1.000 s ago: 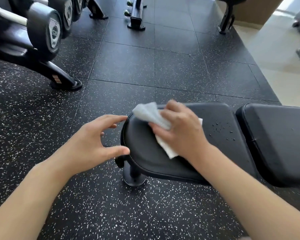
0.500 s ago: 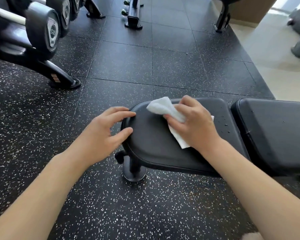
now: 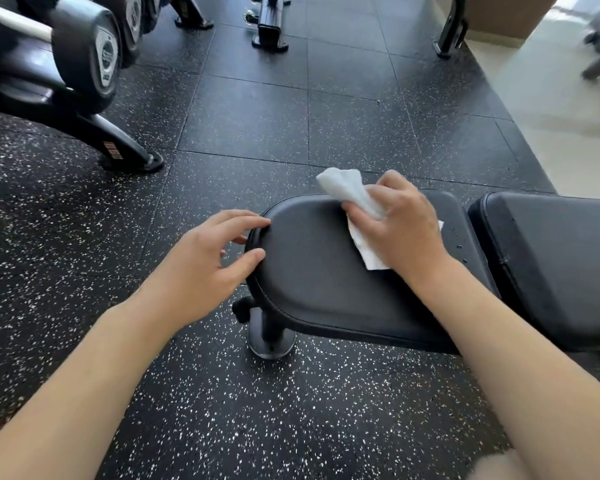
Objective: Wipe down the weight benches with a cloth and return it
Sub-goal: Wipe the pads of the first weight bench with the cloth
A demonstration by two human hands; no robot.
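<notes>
The speckled rubber floor (image 3: 243,410) fills most of the view, with a dumbbell rack (image 3: 66,84) at ten o'clock and more equipment feet at twelve. At four o'clock lies the weight bench: its back pad (image 3: 551,265) runs off the right edge, and its seat pad (image 3: 312,271), on a round-footed post (image 3: 271,336), sits centre. A few droplets bead on the seat near the gap between the pads. The right hand (image 3: 402,226) rests on the far part of the seat, at two o'clock from centre, its fingers curled round the white cloth (image 3: 347,192), which bunches up past the fingertips and trails flat under the palm. The left hand (image 3: 201,265) steadies the seat's rounded end at nine o'clock, fingers loosely spread, thumb and fingertips touching the rim. To wipe well, I judge the cloth should be flattened under the palm rather than balled, then drawn in overlapping passes from the far edge toward the near one, taking in the droplets and the stitched rim, while the left hand holds the pad firm.
</notes>
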